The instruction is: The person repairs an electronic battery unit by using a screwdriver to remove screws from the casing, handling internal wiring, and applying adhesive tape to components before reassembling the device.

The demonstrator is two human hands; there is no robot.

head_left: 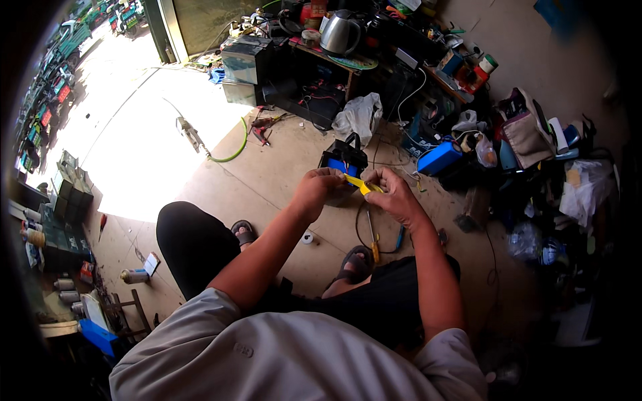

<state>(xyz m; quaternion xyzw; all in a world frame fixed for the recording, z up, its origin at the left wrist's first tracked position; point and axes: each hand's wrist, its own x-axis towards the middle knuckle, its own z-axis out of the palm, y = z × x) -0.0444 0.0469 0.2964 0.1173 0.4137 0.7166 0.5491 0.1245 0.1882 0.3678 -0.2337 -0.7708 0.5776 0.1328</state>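
Strip: A person seated low in a cluttered workshop stretches a yellow strip point(364, 187) between two bare hands; whether it is tape cannot be told.
Left hand: The left hand point(322, 189) pinches one end between thumb and fingers, grip narrow.
Right hand: The right hand point(399, 198) holds the other end in a similar pinch, fingers bent, the strip curling at its tips.
Box: Just beyond the fingers, a black box point(355, 155) with a handle and blue inside stands on the floor point(281, 164), partly hidden by hands and strip; contact between strip and box cannot be made out.
Step in hand: The work appears to be at readying the strip, both hands engaged at once.
Next move: It would seem to call for a steady pinch at both ends, the strip kept flat and free of the box's handle.
Floor nearby: A screwdriver point(375, 252) lies near the right foot, a white roll point(307, 238) between the sandals point(356, 264).
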